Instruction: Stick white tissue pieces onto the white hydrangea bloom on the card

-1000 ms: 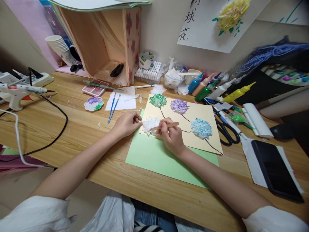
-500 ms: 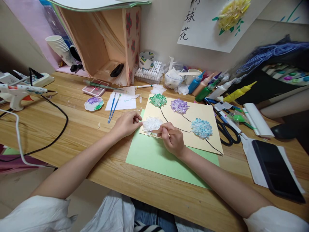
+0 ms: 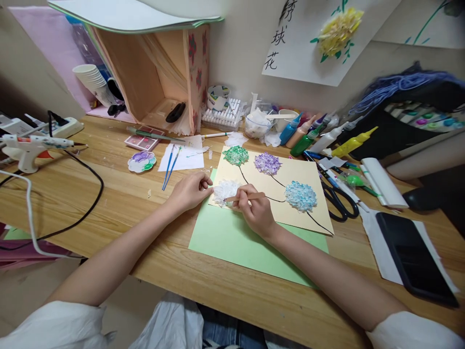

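I logged the white flower (image 3: 224, 192) at frame centre: shaggy, ruffled, pale throughout, on the left end of the cream card (image 3: 259, 182). Right hand (image 3: 254, 212) pinched a flat brown stick (image 3: 256, 196); left hand (image 3: 191, 190), fingers curled, lay just beside.

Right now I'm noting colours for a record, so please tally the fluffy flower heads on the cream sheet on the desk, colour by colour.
White flower head: 1
Green flower head: 1
Purple flower head: 1
Blue flower head: 1
Total: 4 on the cream sheet
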Motion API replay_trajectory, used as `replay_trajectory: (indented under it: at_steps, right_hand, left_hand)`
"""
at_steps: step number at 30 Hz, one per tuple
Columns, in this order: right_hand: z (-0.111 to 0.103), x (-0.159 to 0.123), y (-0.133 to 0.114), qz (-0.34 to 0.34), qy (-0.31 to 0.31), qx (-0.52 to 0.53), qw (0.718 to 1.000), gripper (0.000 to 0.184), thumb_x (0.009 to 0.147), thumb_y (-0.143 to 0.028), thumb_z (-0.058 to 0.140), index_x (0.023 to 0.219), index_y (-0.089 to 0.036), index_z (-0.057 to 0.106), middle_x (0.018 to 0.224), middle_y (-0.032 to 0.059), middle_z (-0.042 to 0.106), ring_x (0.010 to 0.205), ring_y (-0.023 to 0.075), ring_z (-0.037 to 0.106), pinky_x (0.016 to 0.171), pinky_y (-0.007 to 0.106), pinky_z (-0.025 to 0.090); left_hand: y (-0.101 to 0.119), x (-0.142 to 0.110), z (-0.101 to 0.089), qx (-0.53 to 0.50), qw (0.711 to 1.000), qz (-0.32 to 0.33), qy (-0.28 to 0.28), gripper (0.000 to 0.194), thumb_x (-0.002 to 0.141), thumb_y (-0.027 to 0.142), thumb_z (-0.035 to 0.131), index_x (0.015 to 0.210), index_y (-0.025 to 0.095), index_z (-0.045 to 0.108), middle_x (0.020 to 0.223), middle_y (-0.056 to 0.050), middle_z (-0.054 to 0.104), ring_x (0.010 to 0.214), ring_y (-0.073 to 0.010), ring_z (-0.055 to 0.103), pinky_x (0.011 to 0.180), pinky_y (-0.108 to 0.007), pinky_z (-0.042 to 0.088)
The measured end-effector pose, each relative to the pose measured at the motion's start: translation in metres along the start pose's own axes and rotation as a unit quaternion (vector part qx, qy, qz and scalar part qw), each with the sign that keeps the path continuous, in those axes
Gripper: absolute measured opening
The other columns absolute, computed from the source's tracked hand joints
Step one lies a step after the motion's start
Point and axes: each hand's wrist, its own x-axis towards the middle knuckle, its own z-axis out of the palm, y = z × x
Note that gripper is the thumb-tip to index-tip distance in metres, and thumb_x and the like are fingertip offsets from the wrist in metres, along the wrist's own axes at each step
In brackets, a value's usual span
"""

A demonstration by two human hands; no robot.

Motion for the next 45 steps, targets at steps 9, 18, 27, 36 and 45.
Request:
replay_trajectory:
  at_steps: [9,18,27,36,45]
  right_hand:
    - [-0.011,-0.016,0.018,0.007,0.13,0.115,0.985,0.022,0.096,-0.022,0.036,0.081,-0.02,0.053,0.065,-0.0019,0.053,0.051,0.0109,0.054,0.048,0.025,0.045]
    - [-0.008,-0.012,0.02,0.009,0.113,0.137,0.984,0.025,0.096,-0.022,0.035,0.078,-0.02,0.053,0.069,-0.0005,0.053,0.051,0.0109,0.054,0.045,0.025,0.044]
    - [-0.011,-0.009,0.016,-0.015,0.087,0.117,0.989,0.027,0.097,-0.021,0.033,0.077,-0.02,0.051,0.068,-0.0005,0.051,0.053,0.0098,0.054,0.05,0.024,0.046]
    - [-0.01,-0.01,0.018,-0.014,0.071,0.119,0.99,0.027,0.097,-0.022,0.032,0.076,-0.02,0.049,0.066,-0.0012,0.05,0.054,0.01,0.051,0.051,0.024,0.043]
    - [-0.011,-0.012,0.02,-0.006,0.101,0.131,0.986,0.023,0.097,-0.022,0.035,0.082,-0.02,0.052,0.067,-0.0018,0.051,0.053,0.0099,0.053,0.05,0.024,0.043]
  left_hand:
    - [-0.002,-0.002,-0.005,-0.03,0.999,0.006,0.01,0.02,0.078,0.038,0.057,0.081,0.02,0.066,0.076,-0.002,0.069,0.069,-0.0172,0.061,0.059,-0.027,0.042]
    - [0.017,0.074,-0.045,0.183,0.974,0.008,0.134,0.021,0.086,0.031,0.05,0.092,0.017,0.066,0.1,-0.011,0.068,0.099,-0.0255,0.059,0.081,-0.034,0.044]
    - [0.037,0.16,-0.016,0.19,0.978,-0.049,0.072,0.013,0.078,0.025,0.061,0.082,0.015,0.068,0.098,-0.014,0.07,0.097,-0.0264,0.063,0.079,-0.033,0.046]
    - [0.023,0.166,-0.02,0.125,0.987,-0.045,0.095,0.008,0.076,0.021,0.061,0.075,0.014,0.064,0.092,-0.012,0.07,0.091,-0.0253,0.063,0.074,-0.032,0.047]
    - [0.034,0.124,-0.057,-0.004,0.991,0.075,0.113,0.017,0.079,0.031,0.06,0.072,0.016,0.057,0.08,-0.004,0.068,0.075,-0.0148,0.061,0.066,-0.025,0.046]
